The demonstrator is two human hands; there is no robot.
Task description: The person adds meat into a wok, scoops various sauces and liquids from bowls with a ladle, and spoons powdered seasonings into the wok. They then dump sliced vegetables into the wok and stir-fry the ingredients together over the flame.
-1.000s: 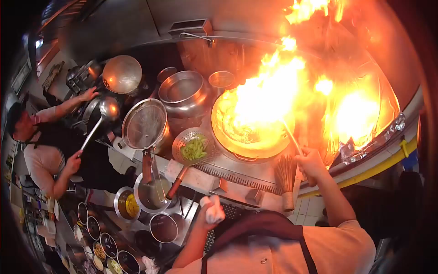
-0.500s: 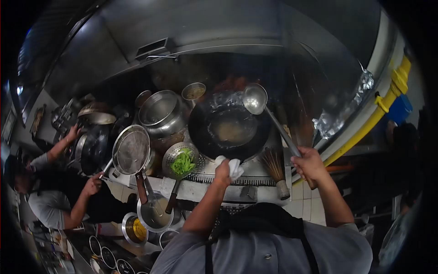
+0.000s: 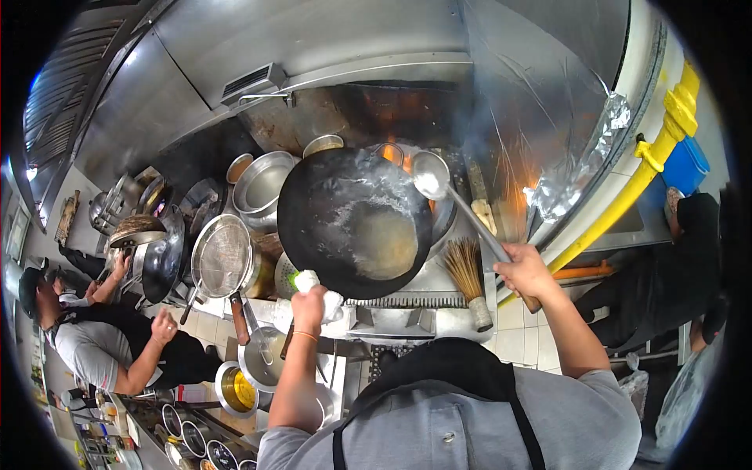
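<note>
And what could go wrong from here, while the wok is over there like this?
The left hand, with a white cloth at the near edge of the wok, could get burned if the cloth slips. Liquid pools toward the wok's near side, so tilting might spill it. Flames show just beyond the wok, beside the ladle, and could flare up.

steel stove top [image 3: 436, 278]: bristle brush [image 3: 469, 282] at right, handle toward front edge; metal pot [image 3: 263, 182] toward left.
</note>
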